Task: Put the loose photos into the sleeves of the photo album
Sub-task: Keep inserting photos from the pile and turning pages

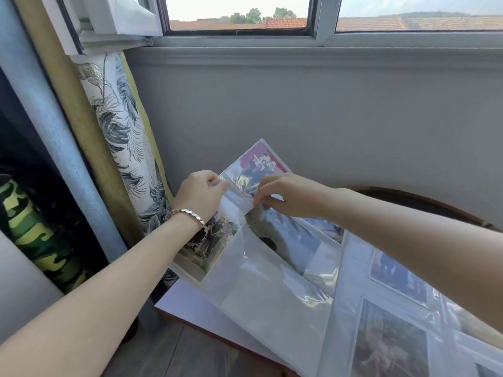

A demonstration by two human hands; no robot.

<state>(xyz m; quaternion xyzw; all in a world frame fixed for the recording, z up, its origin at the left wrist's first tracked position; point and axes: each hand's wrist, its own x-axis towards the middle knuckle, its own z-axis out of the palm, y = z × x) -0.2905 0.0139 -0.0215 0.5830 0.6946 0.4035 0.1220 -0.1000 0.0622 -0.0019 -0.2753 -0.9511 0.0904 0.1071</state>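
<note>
The photo album (381,308) is lying open by the white table's (190,303) left edge, one clear page (272,289) lifting; the left hand (201,197) is pinching the top sleeve's (239,197) corner, the right hand (288,197) pinching the red-topped photo (258,161) partly inside; the sleeve's mouth is needing tautness, the photo squareness.

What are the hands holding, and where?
The left hand pinches the clear sleeve at its left corner; the right hand pinches its lower edge.
</note>
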